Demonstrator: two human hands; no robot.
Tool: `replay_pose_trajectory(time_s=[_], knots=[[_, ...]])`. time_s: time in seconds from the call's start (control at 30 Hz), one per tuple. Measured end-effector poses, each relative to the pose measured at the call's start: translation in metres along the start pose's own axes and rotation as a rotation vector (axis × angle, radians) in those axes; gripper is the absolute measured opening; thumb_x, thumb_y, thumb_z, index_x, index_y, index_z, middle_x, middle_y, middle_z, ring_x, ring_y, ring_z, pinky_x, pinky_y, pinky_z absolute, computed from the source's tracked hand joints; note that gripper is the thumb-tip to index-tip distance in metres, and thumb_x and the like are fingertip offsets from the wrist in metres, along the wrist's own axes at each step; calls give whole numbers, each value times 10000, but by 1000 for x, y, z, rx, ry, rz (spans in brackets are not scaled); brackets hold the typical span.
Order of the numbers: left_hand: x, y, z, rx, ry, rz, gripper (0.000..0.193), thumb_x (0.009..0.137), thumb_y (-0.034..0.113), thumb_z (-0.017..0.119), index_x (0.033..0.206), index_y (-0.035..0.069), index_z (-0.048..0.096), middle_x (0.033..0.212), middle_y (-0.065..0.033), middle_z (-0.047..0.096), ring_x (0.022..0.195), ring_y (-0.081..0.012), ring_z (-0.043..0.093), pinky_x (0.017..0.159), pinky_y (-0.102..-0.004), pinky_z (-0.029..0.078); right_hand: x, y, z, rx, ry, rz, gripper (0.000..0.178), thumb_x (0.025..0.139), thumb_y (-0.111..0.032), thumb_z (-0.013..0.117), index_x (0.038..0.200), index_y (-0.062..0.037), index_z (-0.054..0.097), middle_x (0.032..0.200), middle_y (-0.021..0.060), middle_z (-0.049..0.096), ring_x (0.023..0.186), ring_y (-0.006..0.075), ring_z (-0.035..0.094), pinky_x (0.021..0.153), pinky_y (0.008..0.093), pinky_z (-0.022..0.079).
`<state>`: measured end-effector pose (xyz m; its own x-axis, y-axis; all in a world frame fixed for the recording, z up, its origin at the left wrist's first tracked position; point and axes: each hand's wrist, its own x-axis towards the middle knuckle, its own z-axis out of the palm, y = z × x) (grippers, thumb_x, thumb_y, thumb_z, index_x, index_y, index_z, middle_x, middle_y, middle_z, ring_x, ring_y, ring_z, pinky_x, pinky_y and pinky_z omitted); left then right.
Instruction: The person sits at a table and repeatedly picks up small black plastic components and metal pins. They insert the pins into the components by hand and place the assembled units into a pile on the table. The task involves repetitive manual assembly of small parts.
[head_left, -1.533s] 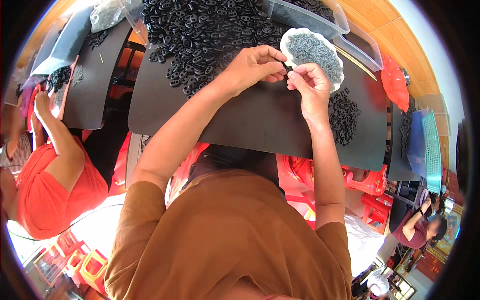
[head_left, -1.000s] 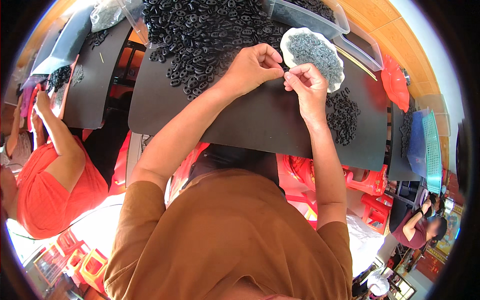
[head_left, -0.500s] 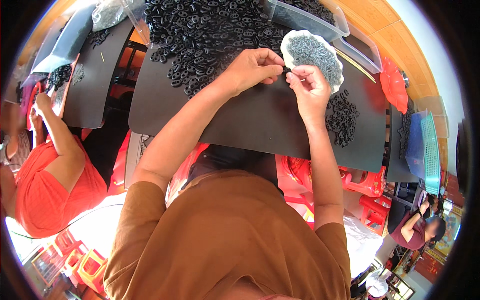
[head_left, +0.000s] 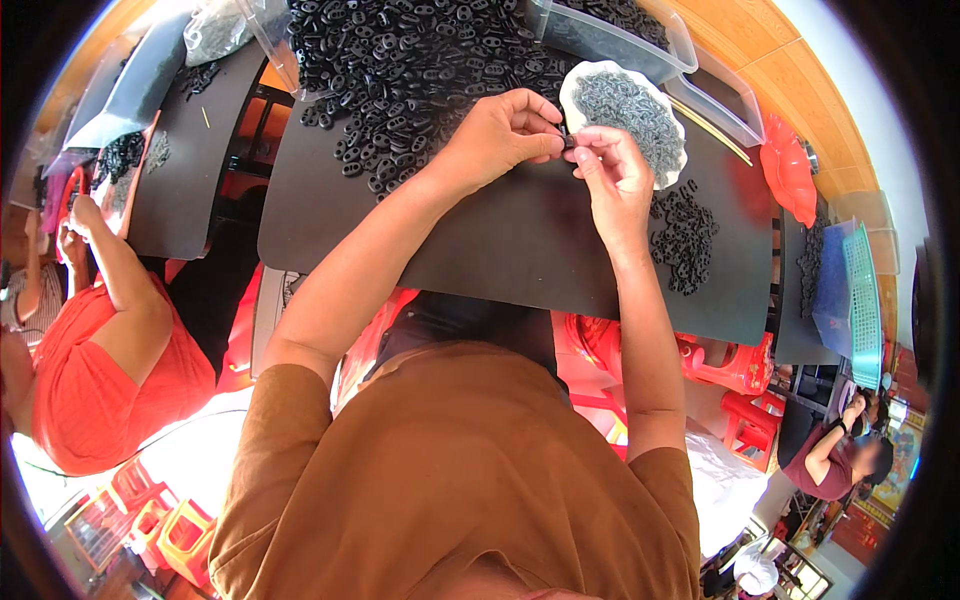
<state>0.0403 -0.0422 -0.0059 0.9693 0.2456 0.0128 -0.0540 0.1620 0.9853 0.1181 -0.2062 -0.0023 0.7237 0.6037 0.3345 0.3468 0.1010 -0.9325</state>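
Note:
Between my hands is a small black two-holed plastic piece (head_left: 568, 142), mostly covered by fingers. My left hand (head_left: 508, 138) pinches it from the left with thumb and forefinger. From the other side, the fingertips of my right hand (head_left: 612, 165) close on it too; whether they hold a second small part is too small to tell. A big heap of similar black pieces (head_left: 420, 80) spreads over the dark table beyond my left hand. Right behind my right hand lies a white scalloped dish (head_left: 571, 92) filled with small clear-grey parts (head_left: 630, 115). A smaller pile of black pieces (head_left: 684, 238) sits right of my right wrist.
A clear plastic bin (head_left: 610, 45) of black pieces stands at the back, beside an empty-looking clear tray (head_left: 735, 110). A red petal-shaped dish (head_left: 788, 170) and a teal basket (head_left: 862, 300) are at the right. Another person in red (head_left: 120, 370) works at the left table.
My hands stay together over the table. The fingers have shifted slightly around the black piece, which has tilted a little. The white dish has barely moved.

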Motion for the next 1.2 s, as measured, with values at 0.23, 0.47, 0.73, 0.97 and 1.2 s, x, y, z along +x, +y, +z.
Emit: replay_pose_trajectory(time_s=[0.23,0.47,0.73,0.97,1.2], knots=[[-1,-1,4,129,1,112,247,822,31,694,1037,-14,581,917,-89,667,833,-123,643,762,-258,533,2,5,-5,93,-37,176,75,882,-55,651,947,-29,623,869,28,647,754,93,626,631,223,502],[1,-6,5,84,2,142,217,823,35,696,1008,-23,600,891,-91,676,794,-119,643,720,-253,526,1,4,-3,87,-24,161,59,867,-34,664,909,-19,625,837,17,642,719,74,605,610,210,496],[1,-5,3,-14,-6,64,121,836,36,697,943,4,650,881,-46,671,784,-103,639,733,-235,532,-1,3,1,22,-32,5,40,879,-24,651,906,-7,627,875,38,642,750,93,621,631,219,513],[3,-6,3,-58,14,109,100,833,43,706,909,4,655,825,-49,675,768,-105,646,706,-230,524,1,-1,1,317,-76,80,42,870,2,654,902,-11,630,925,65,642,804,125,641,682,242,533],[2,-6,5,85,-11,139,90,837,50,700,904,13,653,840,-23,673,778,-77,632,726,-228,521,1,6,-1,239,-28,74,77,845,9,680,891,-15,623,909,53,640,762,110,625,663,226,506]])
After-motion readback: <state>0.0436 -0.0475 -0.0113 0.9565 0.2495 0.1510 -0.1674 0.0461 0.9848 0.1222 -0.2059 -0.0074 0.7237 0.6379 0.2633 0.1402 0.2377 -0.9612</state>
